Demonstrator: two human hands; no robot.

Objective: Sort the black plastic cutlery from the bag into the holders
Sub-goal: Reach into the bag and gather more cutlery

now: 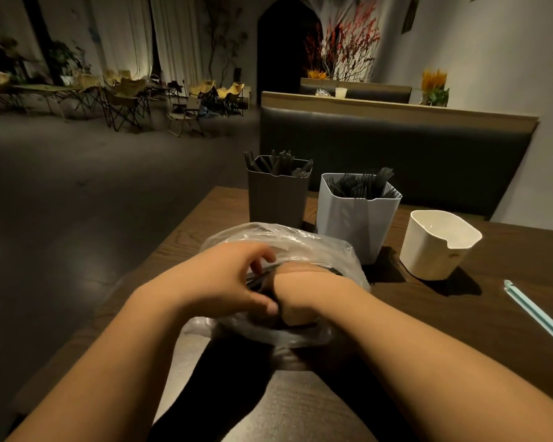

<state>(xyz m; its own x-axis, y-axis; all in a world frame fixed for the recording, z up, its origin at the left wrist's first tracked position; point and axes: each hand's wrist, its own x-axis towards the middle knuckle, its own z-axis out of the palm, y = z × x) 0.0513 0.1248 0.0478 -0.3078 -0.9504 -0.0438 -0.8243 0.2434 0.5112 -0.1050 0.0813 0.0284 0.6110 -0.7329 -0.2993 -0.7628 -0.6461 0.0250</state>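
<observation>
My left hand (230, 279) curls its grip on the mouth of the crumpled clear plastic bag (300, 240) on the dark wooden counter (508, 291), I judge to steady it while my right hand (300, 291) digs among the black plastic cutlery (261, 277) inside. Its fingers are hidden, so I cannot tell its grip. Just beyond stand a dark grey square holder (278, 199) and a pale ribbed holder (358, 218), both stocked. A white holder (438, 250) shows nothing inside.

three holders (358, 215) ranked just behind bag (288, 237), bare table (460, 330) right, straw (537, 314) far right
</observation>
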